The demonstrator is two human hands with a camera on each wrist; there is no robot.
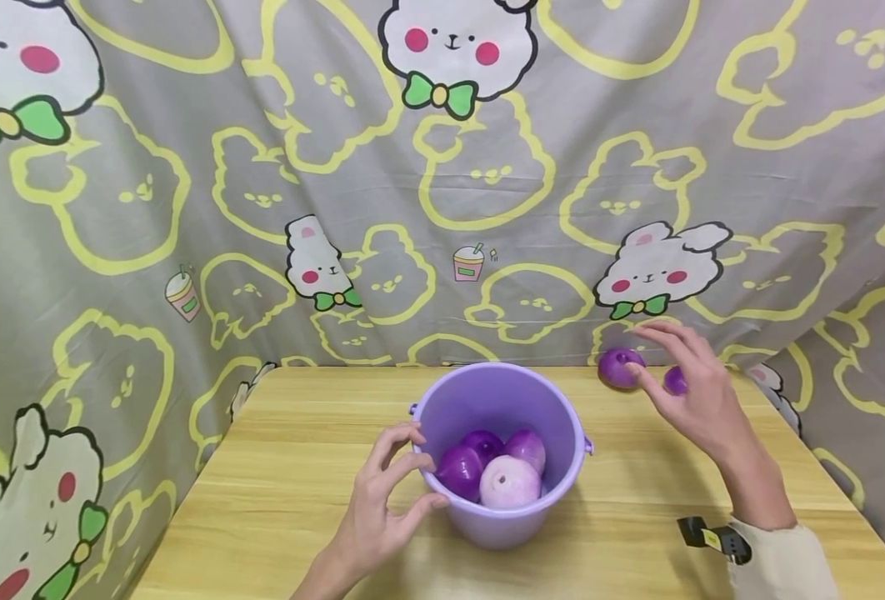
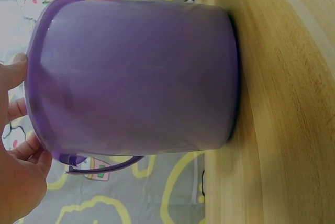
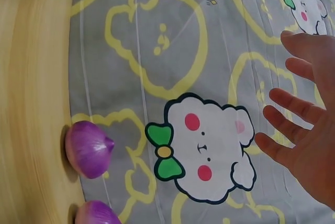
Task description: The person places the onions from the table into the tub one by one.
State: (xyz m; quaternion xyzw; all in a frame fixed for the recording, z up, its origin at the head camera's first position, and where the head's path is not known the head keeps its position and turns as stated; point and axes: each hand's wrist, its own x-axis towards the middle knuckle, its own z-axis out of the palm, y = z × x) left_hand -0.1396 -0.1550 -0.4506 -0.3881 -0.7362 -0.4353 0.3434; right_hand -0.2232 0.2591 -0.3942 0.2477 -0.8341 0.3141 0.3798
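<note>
A purple plastic bucket point(image 1: 497, 529) stands upright on the table, with several onions inside. One is a pale onion point(image 1: 510, 482) near the front; a dark purple onion point(image 1: 460, 472) lies to its left. My left hand point(image 1: 378, 500) holds the bucket's near left rim, its thumb and curved fingers spread along the edge. Over the table's back right, my right hand point(image 1: 693, 396) is raised with its fingers apart and nothing in them. Close by it are two purple onions; the left one point(image 1: 619, 368) shows fully in the right wrist view, while my hand partly hides the right one point(image 1: 676, 381).
The wooden table point(image 1: 300, 467) ends at the back against a grey patterned curtain point(image 1: 382, 208), which also hangs at both sides. A thin purple handle point(image 2: 107, 168) hangs from the bucket. A black strap point(image 1: 727, 542) circles my right wrist.
</note>
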